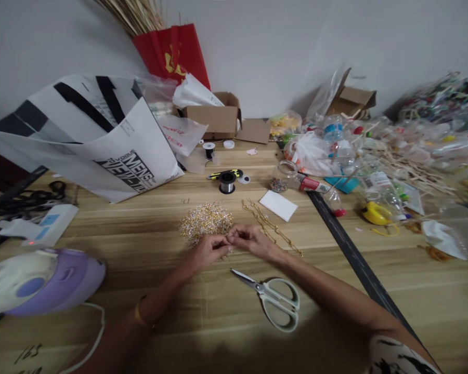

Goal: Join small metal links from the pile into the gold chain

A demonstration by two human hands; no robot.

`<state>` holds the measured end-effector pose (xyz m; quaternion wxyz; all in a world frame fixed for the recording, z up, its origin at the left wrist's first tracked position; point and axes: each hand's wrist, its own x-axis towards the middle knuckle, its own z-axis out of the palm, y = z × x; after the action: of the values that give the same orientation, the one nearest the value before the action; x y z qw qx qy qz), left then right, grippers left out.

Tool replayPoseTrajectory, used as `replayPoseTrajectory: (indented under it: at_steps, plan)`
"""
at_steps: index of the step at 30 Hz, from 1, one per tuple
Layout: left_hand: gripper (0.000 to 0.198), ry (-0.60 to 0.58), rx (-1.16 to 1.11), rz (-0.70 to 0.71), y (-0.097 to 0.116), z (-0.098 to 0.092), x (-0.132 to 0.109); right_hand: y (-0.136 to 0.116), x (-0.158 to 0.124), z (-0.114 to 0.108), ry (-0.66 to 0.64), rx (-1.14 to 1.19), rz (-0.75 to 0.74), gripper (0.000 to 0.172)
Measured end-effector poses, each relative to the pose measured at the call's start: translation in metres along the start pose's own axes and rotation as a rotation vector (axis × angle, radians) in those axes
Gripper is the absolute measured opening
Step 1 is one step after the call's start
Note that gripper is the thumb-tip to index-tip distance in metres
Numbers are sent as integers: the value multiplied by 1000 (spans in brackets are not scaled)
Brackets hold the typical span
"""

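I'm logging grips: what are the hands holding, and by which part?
Left hand and right hand pinch something tiny between them beside the bead pile; what it is, and which part, cannot be told.

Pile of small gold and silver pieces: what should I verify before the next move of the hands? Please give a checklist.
1. The left hand and right hand meet at the pile of small gold and silver pieces: ok.
2. Item pinched between the fingertips: cannot tell, too small.
3. Pile gathered in one heap on the wooden table: ok.
4. The pale green-handled scissors shut, lying near the hands: ok.
5. The gold chain strands apart from the right wrist: cannot tell.
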<state>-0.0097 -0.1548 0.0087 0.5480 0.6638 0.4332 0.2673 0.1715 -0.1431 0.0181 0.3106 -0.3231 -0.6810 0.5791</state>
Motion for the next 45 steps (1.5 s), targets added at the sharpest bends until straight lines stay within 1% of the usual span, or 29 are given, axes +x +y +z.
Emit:
replayPoseTrajectory:
  at_steps: [4,7,10,13,15,19,21,25,29,33,35,38,41,45]
  plan:
    - [26,-25,-121,-93,2,2,-1,-3,1,-1,-16,-33,16,31]
    - [29,-52,-179,-129,2,3,-2,-7,3,-2,-48,-76,27,29]
    - [31,-38,-226,-151,0,4,-5,-9,4,-5,-91,-94,41,24]
    - [33,-3,-266,-171,-2,4,-8,-11,3,-8,-134,-121,44,16]
    - [32,16,-275,-175,-1,3,-11,-14,1,-10,-144,-209,26,13]
    - [30,46,-276,-163,0,0,-14,-28,-4,-10,-162,-523,-31,10]
    - [29,61,-269,-164,0,0,-14,-33,-5,-9,-185,-557,-45,14]
    - [25,97,-220,-119,-2,2,-14,-31,-6,-9,-204,-498,-7,19]
    - [20,129,-113,-46,-4,5,-16,-17,-8,-7,-153,-342,51,22]
    - [14,189,57,25,-3,7,-20,-7,-9,-2,-91,-140,130,27]
    - [11,189,153,50,1,8,-22,-4,-9,1,-87,-52,178,29]
    - [10,163,246,102,8,7,-25,2,-9,3,-118,37,219,29]
    - [9,152,227,127,8,7,-25,10,-8,3,-152,67,223,26]
    - [6,175,74,109,-6,9,-20,18,-8,2,-159,107,228,22]
